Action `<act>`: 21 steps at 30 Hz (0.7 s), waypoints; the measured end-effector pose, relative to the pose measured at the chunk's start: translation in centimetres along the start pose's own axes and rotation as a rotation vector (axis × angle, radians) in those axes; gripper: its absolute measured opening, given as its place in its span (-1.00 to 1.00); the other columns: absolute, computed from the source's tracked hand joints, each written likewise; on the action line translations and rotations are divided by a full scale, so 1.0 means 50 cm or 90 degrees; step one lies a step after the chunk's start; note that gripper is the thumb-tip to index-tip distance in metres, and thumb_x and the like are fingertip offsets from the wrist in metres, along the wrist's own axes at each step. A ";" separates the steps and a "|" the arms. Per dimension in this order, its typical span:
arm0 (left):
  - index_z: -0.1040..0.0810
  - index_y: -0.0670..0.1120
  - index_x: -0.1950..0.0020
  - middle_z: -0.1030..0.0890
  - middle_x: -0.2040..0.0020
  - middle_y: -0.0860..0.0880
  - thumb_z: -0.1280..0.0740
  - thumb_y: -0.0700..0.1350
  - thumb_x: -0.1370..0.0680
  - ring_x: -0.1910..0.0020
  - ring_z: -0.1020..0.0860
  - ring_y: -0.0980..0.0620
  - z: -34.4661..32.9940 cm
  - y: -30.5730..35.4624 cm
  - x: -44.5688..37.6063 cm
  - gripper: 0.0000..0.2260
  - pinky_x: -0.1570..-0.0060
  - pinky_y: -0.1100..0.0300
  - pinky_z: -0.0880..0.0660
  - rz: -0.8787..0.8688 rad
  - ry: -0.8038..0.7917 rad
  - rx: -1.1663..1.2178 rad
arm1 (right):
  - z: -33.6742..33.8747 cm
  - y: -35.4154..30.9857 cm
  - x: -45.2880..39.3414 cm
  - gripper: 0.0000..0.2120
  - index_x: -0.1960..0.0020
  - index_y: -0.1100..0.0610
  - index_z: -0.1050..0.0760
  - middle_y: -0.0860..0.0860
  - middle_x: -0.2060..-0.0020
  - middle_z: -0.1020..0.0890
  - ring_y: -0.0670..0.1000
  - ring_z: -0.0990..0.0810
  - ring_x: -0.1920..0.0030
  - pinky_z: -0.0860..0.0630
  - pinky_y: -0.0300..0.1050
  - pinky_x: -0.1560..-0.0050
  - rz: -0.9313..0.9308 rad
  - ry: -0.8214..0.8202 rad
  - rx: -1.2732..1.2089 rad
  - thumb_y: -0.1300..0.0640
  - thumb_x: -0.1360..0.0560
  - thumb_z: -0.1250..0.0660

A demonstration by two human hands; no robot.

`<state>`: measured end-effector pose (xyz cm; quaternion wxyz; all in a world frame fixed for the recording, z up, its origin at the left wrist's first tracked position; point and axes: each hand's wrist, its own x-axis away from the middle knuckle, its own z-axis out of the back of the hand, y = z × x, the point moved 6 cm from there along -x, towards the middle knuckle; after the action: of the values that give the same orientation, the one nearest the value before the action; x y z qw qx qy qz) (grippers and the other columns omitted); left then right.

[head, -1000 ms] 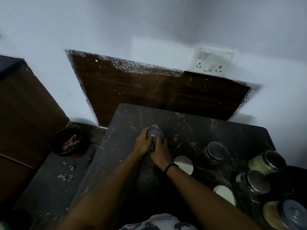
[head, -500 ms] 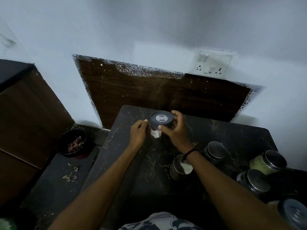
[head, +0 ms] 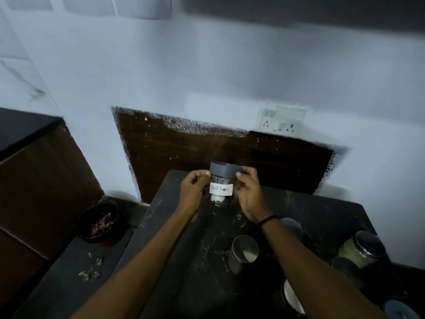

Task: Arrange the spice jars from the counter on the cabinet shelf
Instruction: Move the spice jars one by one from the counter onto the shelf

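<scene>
A clear spice jar (head: 222,184) with a grey lid and a white label reading "Black Pepper" is held up above the dark marble counter (head: 322,217). My left hand (head: 192,192) grips its left side and my right hand (head: 249,194) grips its right side, fingertips at the lid. Other jars stay on the counter: a steel-lidded jar (head: 243,253) near my right forearm, a green-filled jar (head: 361,248) at the right, and more dark-lidded jars (head: 347,268) at the lower right, partly hidden by my arm.
A black bowl (head: 99,223) with reddish scraps sits on the lower ledge at left, with a few peels (head: 90,271) nearby. A brown wooden cabinet side (head: 39,180) stands at left. A switch socket (head: 284,120) is on the wall above a dark wood panel (head: 218,153).
Both hands have lifted the jar off the counter and raised it, turning its label toward me. The view has tilted upward.
</scene>
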<state>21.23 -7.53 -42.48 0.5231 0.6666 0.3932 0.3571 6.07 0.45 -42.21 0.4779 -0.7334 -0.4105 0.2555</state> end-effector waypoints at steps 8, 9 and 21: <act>-0.65 -0.05 0.08 -0.68 0.09 -0.13 -0.38 -0.10 -0.58 0.15 -0.62 -0.09 -0.099 0.334 -0.057 -0.93 0.14 -0.01 -0.55 -0.184 0.018 0.091 | -0.151 -0.347 -0.027 -0.47 -0.25 -0.13 -0.49 -0.03 -0.05 -0.65 -0.05 -0.65 -0.03 -0.56 -0.16 0.07 0.222 -0.088 0.142 0.25 -0.34 -0.26; -0.65 -0.04 0.08 -0.70 0.09 -0.10 -0.38 -0.10 -0.58 0.15 -0.64 -0.06 -0.111 0.377 -0.057 -0.92 0.17 0.04 -0.58 -0.206 0.019 0.097 | -0.167 -0.389 -0.023 -0.47 -0.23 -0.19 -0.51 -0.08 -0.03 -0.66 -0.08 -0.65 -0.02 -0.57 -0.19 0.09 0.251 -0.093 0.158 0.24 -0.34 -0.26; -0.71 -0.02 0.00 -0.73 0.08 0.01 -0.28 -0.05 -0.62 0.11 -0.65 0.09 -0.237 0.783 -0.019 -0.80 0.15 0.22 -0.55 -0.464 0.014 0.066 | -0.275 -0.749 0.001 -0.72 -0.14 0.01 -0.45 -0.06 -0.04 -0.64 -0.12 -0.64 -0.03 -0.53 -0.26 0.06 0.536 0.081 0.233 0.17 -0.47 -0.40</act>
<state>16.21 -9.09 -1.93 0.5769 0.5046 0.6282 0.1340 3.24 1.44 -2.44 0.4783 -0.7539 0.0054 0.4503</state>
